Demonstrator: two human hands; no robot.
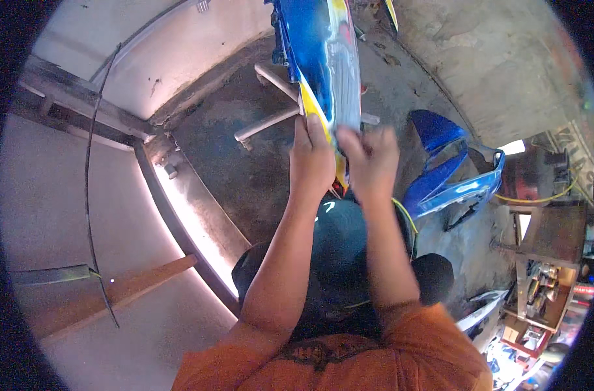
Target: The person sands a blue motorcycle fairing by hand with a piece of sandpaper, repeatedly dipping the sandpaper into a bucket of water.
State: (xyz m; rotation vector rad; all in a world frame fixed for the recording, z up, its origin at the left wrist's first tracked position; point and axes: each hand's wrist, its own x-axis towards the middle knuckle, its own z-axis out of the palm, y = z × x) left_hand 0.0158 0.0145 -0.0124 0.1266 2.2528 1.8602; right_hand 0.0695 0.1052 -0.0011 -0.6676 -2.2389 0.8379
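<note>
A long blue motorcycle body panel (310, 39) with yellow and white edging stretches away from me at the top middle. A dull grey, streaked patch runs along its right side. My left hand (312, 153) is closed around the panel's yellow left edge near its close end, fingers lying over the rim. My right hand (373, 156) is at the panel's right side by the grey patch, slightly blurred, with fingers curled in and thumb toward the panel. Whatever lies inside those fingers is hidden.
White stand legs (268, 124) show under the panel. A dark rounded seat or tub (339, 241) is between my forearms. On the floor at right lie blue fairing parts (450, 169) and a yellow hose (404, 215). A cluttered shelf (544, 293) stands lower right; a wall (69, 202) rises left.
</note>
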